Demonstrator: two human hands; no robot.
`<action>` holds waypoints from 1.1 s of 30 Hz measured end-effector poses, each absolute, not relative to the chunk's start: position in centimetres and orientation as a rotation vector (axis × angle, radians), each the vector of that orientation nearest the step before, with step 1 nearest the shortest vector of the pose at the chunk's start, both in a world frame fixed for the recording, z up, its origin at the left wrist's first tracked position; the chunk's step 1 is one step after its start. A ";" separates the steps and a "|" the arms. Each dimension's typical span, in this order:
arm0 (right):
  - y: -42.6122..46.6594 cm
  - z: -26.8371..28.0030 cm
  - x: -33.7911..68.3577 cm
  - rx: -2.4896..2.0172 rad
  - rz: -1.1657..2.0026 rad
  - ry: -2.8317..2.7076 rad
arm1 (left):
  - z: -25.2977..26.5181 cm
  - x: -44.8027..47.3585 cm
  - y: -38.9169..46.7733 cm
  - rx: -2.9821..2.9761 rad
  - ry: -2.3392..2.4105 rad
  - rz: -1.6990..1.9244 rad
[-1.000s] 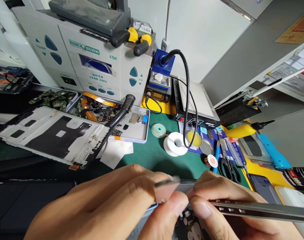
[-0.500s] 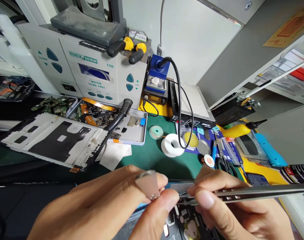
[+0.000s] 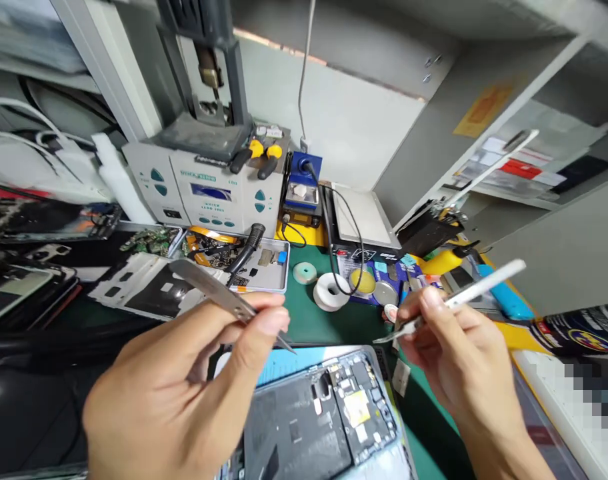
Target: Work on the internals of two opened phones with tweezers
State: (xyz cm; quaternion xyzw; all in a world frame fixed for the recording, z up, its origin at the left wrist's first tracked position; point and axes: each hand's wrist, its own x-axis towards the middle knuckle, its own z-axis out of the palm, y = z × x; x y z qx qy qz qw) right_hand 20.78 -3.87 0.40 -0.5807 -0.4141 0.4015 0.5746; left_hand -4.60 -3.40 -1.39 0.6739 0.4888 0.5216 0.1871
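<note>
My left hand (image 3: 199,373) is closed around metal tweezers (image 3: 211,292), whose tips point down toward the upper edge of an opened phone (image 3: 297,427). My right hand (image 3: 459,360) grips a white-handled craft knife (image 3: 484,283), its narrow blade pointing left, above the phone's upper right corner. Neither tool visibly touches the phone. Its dark interior shows a black battery area and, on the right, a circuit board with a yellowish patch (image 3: 357,408). My left hand hides part of the phone's left side. A small pale piece (image 3: 401,377) lies beside the phone's right edge.
A hot air station (image 3: 214,193) stands at the back left, with a tray (image 3: 279,275) of parts before it. A white spool (image 3: 329,293) and a soldering iron stand (image 3: 304,183) are behind the phone. Another phone shell (image 3: 134,287) lies left; a black can (image 3: 584,333) lies right.
The tweezers have passed from my right hand to my left, and my right hand now holds the craft knife. The thin metal piece has left my left fingers. My hands have moved apart; the view has shifted.
</note>
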 end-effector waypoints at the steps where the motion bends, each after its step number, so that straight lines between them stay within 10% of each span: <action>1: -3.5 0.4 21.0 -1.342 0.951 -0.961 | -1.0 -4.6 -3.3 1.864 1.390 1.507; 23: -12.1 0.8 23.6 -1.166 0.426 -1.504 | 2.9 5.5 -5.4 2.952 0.698 0.932; 33: -16.2 -2.9 28.1 -1.317 0.263 -1.369 | 3.8 1.2 -3.5 2.720 1.107 0.715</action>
